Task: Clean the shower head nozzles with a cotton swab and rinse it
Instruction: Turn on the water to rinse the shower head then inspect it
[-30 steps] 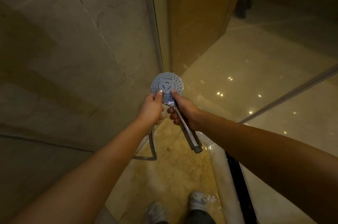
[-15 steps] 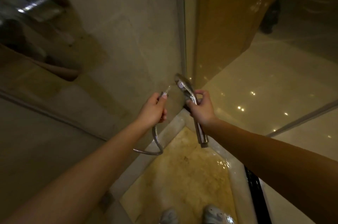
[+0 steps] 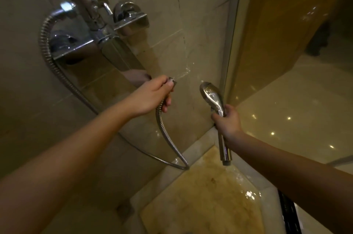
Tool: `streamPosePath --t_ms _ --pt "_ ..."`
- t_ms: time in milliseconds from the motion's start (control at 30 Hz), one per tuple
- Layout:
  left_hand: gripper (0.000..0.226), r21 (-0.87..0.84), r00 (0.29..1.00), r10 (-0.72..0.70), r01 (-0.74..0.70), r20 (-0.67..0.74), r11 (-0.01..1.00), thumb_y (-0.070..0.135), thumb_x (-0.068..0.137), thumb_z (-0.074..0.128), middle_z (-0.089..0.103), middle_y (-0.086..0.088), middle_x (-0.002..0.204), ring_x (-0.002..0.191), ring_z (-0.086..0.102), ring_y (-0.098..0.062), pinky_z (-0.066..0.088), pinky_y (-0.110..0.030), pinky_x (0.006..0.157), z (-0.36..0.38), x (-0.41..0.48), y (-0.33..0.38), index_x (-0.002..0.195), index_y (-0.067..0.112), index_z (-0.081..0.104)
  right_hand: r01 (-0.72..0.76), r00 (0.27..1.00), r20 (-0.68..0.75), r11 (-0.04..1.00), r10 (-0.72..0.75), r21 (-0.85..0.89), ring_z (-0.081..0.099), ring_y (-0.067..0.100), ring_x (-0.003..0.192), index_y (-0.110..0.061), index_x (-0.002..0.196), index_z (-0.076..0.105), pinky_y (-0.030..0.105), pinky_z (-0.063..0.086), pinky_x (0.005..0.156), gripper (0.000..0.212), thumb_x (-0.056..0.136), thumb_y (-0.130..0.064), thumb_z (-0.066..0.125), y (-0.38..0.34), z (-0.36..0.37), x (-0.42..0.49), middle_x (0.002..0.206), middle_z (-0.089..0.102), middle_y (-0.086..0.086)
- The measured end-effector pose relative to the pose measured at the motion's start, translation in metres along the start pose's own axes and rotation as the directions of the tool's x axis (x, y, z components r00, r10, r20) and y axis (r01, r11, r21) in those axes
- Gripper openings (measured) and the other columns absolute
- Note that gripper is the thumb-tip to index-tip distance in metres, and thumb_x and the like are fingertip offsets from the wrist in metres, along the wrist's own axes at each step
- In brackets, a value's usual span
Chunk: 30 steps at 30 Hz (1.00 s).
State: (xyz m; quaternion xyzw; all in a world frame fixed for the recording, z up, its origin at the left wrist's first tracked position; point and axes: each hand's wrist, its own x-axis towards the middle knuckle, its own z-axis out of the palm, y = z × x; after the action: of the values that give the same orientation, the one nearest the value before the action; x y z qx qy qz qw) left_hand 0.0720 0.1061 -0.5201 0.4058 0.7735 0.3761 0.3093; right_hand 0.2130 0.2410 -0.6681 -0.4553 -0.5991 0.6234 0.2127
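Observation:
My right hand grips the handle of a chrome shower head, held upright with its shiny back toward me and its nozzle face hidden. The handle's lower end hangs free, detached from the hose, and water runs from it. My left hand is closed around the loose end of the metal shower hose. A thin jet of water sprays from that end up and to the right against the wall. The two hands are apart. No cotton swab is visible.
A chrome mixer tap with a lever and a riser pipe is mounted on the marble wall at upper left. A glass partition stands right of the shower head. The wet yellowish shower floor lies below, with a black strip at right.
The view has tilted up, bringing the mixer tap into sight. The shower head turned from nozzle face toward me to its back toward me. My hands moved apart, and water now sprays from the hose end.

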Motion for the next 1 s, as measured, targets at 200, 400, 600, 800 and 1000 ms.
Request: streamPosePath --t_ms 200,400,600,800,1000 --pt "0.025 -0.006 0.996 0.0 -0.001 -0.089 1.0 0.025 0.1 0.033 0.056 -0.005 0.065 0.043 0.055 -0.009 0.043 -0.017 0.044 -0.006 0.013 -0.013 0.078 0.019 0.045 -0.089 0.995 -0.043 0.992 0.093 0.084 0.055 0.013 0.056 -0.01 0.129 0.041 0.024 0.049 0.053 0.051 0.083 -0.004 0.063 -0.001 0.004 -0.004 0.078 0.059 0.001" --pt "0.026 0.03 0.994 0.028 -0.026 -0.102 0.999 0.026 0.1 0.034 0.056 -0.004 0.063 0.043 0.054 -0.012 0.039 -0.016 0.042 -0.004 0.018 -0.021 0.076 0.021 0.043 0.052 0.988 -0.141 0.998 -0.057 -0.037 0.061 0.023 0.072 -0.011 0.136 0.03 0.042 0.054 0.073 0.068 0.08 -0.005 0.068 -0.004 0.0 -0.012 0.075 0.058 -0.003" --pt "0.028 0.002 0.994 -0.018 0.018 -0.108 1.0 0.027 0.1 0.033 0.054 -0.004 0.061 0.042 0.053 -0.014 0.039 -0.02 0.045 0.005 0.02 -0.032 0.075 0.02 0.043 0.013 0.975 -0.221 0.999 -0.001 0.052 0.061 0.033 0.103 -0.009 0.14 0.028 0.05 0.048 0.096 0.06 0.088 -0.015 0.057 -0.016 0.003 -0.014 0.11 0.063 0.012" --pt "0.028 -0.061 0.996 -0.087 0.087 -0.007 0.994 0.024 0.101 0.031 0.046 -0.004 0.058 0.033 0.044 -0.003 0.036 -0.017 0.04 0.038 0.012 -0.058 0.075 0.019 0.039 -0.005 0.972 -0.236 0.997 0.022 0.074 0.062 0.032 0.097 -0.001 0.122 0.047 0.046 0.052 0.089 0.036 0.09 -0.012 0.059 -0.021 -0.001 -0.017 0.11 0.062 0.016" --pt "0.026 -0.208 0.99 -0.122 0.135 0.072 0.969 0.023 0.1 0.033 0.036 -0.003 0.057 0.031 0.033 0.0 0.027 -0.02 0.039 0.084 0.01 -0.071 0.075 0.019 0.04 -0.135 0.974 -0.113 0.901 0.197 0.412 0.052 0.013 0.059 -0.012 0.119 0.042 0.025 0.043 0.055 0.028 0.095 -0.017 0.055 -0.027 -0.01 -0.025 0.099 0.053 0.009"
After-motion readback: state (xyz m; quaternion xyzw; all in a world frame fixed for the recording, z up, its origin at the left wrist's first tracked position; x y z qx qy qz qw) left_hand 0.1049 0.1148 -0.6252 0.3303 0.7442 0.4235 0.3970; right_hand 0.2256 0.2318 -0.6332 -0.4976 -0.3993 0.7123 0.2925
